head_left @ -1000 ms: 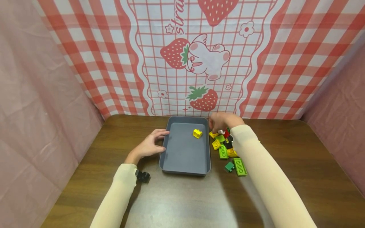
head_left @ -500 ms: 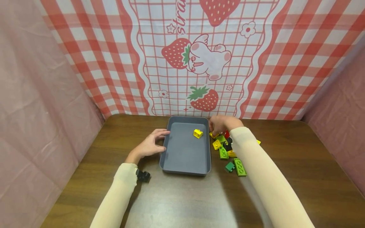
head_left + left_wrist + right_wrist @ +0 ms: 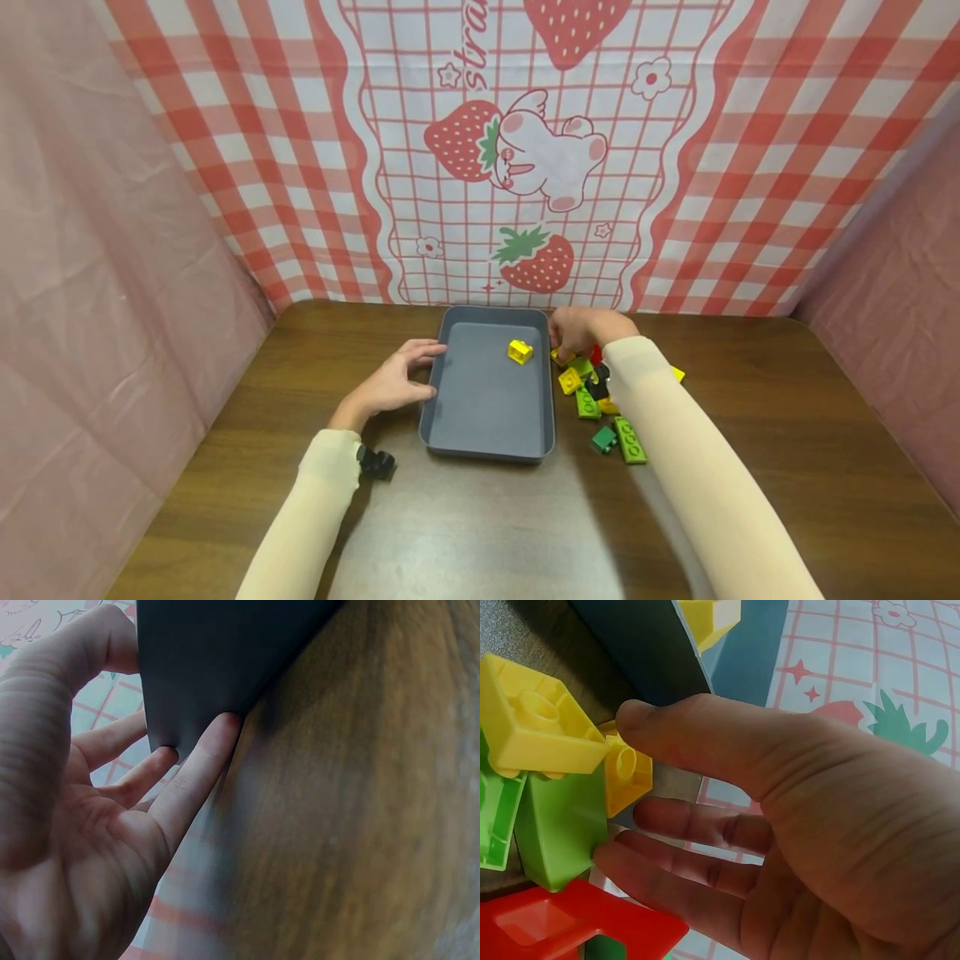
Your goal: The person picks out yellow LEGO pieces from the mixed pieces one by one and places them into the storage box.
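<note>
My left hand [image 3: 393, 379] touches the left side of a grey tray [image 3: 487, 456]. In the left wrist view its fingers [image 3: 199, 776] are mostly straight, the tips against the tray's dark outer wall [image 3: 195, 667]. Beyond the tray's right wall, my right hand [image 3: 581, 327] reaches down at the pile's far end. Between its thumb and index finger, the right wrist view has a small yellow toy brick [image 3: 628, 769], which they seem to pinch. Another yellow brick [image 3: 540, 712], a lime green brick [image 3: 566, 825] and a red piece [image 3: 577, 919] crowd close by.
One yellow brick [image 3: 520, 352] lies inside the tray. Lime green bricks [image 3: 630, 440] and a dark green brick [image 3: 603, 439] lie nearer on the wooden table [image 3: 480, 533]. A strawberry-print cloth [image 3: 536, 262] hangs behind. My right sleeve [image 3: 697, 450] hides part of the pile.
My right hand has shifted slightly nearer, staying at the same yellow brick by the tray wall. The left hand and the tray look still.
</note>
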### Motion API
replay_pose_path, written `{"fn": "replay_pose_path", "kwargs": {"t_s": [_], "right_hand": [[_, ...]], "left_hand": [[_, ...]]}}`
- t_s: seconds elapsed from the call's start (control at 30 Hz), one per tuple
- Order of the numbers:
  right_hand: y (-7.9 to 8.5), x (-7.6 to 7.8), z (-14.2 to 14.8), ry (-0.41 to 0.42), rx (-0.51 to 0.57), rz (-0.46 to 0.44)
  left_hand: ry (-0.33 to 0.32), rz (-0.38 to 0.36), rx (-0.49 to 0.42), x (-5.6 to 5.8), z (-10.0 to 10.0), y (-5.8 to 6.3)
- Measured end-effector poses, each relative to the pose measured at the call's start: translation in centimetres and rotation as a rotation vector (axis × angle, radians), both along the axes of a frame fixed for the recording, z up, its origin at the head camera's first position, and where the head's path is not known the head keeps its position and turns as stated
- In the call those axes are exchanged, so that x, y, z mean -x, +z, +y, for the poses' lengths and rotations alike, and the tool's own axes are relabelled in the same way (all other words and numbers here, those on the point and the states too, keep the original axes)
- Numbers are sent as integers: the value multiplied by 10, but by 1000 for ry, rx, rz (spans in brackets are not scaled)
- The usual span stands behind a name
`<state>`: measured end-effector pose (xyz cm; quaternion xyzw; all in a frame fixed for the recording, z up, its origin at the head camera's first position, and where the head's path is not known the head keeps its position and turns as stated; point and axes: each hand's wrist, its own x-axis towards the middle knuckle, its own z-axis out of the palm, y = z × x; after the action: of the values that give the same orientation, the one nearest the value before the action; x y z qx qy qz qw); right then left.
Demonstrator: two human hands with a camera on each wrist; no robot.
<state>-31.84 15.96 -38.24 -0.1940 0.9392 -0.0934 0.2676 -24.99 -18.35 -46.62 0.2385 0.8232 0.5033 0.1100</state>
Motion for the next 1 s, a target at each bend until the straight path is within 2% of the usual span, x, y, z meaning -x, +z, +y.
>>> {"fn": "replay_pose_path", "kwargs": {"t_s": [0.27, 0.83, 1.0], "right_hand": [[-5, 3, 1, 7, -19, -28], [-5, -1, -3, 10, -94, 44], [-5, -2, -4, 7, -97, 52]], "left_hand": [[-3, 9, 10, 0, 0, 0], [0, 18, 0, -1, 1, 1], [0, 17, 16, -5, 3, 8]]}}
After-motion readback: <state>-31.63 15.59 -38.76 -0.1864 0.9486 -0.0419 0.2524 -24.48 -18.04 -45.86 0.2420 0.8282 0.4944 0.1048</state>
